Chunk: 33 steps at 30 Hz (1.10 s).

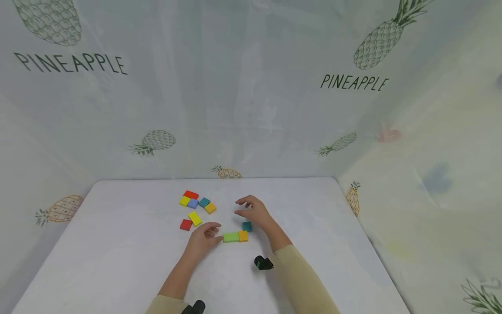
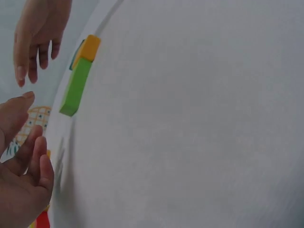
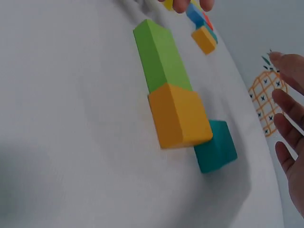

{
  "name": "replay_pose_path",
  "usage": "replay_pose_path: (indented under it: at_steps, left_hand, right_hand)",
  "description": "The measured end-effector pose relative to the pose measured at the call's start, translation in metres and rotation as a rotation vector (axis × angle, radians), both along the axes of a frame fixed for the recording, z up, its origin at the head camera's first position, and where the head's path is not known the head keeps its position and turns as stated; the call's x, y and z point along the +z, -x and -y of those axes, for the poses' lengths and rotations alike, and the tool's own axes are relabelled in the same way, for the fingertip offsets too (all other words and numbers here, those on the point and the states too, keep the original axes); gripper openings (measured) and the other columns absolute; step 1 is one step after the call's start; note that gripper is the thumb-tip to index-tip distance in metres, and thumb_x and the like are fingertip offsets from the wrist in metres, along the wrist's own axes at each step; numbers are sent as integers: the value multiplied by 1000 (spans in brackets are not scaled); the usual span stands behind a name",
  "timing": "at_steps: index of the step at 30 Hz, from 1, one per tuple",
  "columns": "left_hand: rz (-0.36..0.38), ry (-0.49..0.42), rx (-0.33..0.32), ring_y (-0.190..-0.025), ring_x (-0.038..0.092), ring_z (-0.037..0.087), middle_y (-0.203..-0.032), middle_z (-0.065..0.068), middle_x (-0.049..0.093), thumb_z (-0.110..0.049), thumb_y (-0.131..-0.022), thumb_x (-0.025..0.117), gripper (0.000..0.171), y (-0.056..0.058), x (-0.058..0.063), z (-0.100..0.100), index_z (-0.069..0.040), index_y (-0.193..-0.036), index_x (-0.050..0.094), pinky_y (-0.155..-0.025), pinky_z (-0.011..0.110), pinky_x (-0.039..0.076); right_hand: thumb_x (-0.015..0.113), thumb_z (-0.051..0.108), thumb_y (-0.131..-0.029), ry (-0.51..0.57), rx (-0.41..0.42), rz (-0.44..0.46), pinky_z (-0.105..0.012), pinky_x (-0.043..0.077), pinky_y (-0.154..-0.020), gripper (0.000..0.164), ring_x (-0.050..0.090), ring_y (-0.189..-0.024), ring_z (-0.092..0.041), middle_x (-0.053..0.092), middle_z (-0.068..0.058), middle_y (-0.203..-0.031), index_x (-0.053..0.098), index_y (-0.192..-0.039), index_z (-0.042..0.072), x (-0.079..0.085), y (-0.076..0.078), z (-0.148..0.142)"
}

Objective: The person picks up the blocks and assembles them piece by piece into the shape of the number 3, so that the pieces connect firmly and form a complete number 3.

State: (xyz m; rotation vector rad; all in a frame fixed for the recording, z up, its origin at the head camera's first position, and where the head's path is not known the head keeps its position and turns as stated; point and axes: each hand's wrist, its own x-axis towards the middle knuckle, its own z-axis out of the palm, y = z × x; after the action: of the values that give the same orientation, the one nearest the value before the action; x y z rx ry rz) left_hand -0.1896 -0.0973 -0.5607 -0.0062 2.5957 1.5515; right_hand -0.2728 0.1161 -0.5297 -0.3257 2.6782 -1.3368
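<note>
Backdrop cloth [image 1: 235,100], one, pale, printed with pineapples, behind a white worktop [image 1: 117,270].

Right hand [image 1: 256,212], over the worktop beyond the short row; grip parted, thumb well off the fingers (the right wrist view spreads them out plainly).

Left hand [image 1: 201,242], left of the row; grip loosely bent, thumb and fingers apart. The head view sets its thumb at the row's end; the left wrist view shows a gap there.

Green block [image 1: 231,237], one, long, lying mid-worktop, its right end against an orange block [image 1: 243,236].

Far red block [image 1: 191,195] and near yellow block [image 1: 195,219], oblong; the latter beside a near red block [image 1: 186,225].

Teal block [image 1: 246,226], just beyond the orange one; the right wrist view half hides it there, the head view nearly clears it.

Far yellow block [image 1: 184,201], blue block [image 1: 192,203], far teal block [image 1: 204,202], far orange block [image 1: 210,208], clustered; whole only in the head view.
</note>
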Motion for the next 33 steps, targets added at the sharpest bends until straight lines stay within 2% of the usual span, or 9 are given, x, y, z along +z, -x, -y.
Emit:
replay_pose_path:
  at_steps: [9, 16, 21, 27, 33]
  left_hand:
    - [2, -20, 105, -98, 61, 21, -107, 2, 66, -18, -85, 77, 37, -1, 7, 21, -17, -121, 67, -83, 35, 54]
    - [-27, -14, 153, -98, 61, 22, -107, 4, 67, -20, -86, 76, 37, -1, 7, 41, -13, -121, 66, -86, 38, 53]
    - [-23, -38, 193, -98, 61, 20, -106, 4, 66, -19, -87, 75, 37, -2, 8, 56, -11, -121, 66, -86, 33, 52]
    - [-11, -47, 218, -96, 61, 19, -103, 1, 66, -19, -89, 73, 34, -7, 10, 69, -12, -121, 66, -80, 21, 50]
    - [11, -36, 238, -99, 61, 20, -110, 2, 66, -23, -91, 70, 36, -13, 11, 80, -15, -125, 63, -81, 25, 51]
  right_hand:
    - [78, 22, -85, 16, 67, 16, -36, 47, -83, 31, 54, -99, -18, 62, 4, -107, 71, -113, 12, -3, 23, 38]
    - [79, 23, -84, -43, 87, 24, -31, 47, -85, 28, 54, -99, -16, 62, 5, -108, 71, -110, 17, -10, 34, 67]
    - [79, 26, -83, -95, 82, 33, -30, 47, -88, 28, 53, -102, -14, 60, 8, -109, 72, -110, 21, -18, 40, 88]
    - [79, 25, -83, -148, 93, -19, -30, 46, -92, 22, 53, -101, -14, 60, 7, -107, 74, -104, 20, -26, 46, 101]
    - [80, 28, -81, -176, 83, -44, -27, 46, -86, 17, 53, -93, -12, 59, 9, -102, 76, -96, 22, -34, 51, 113]
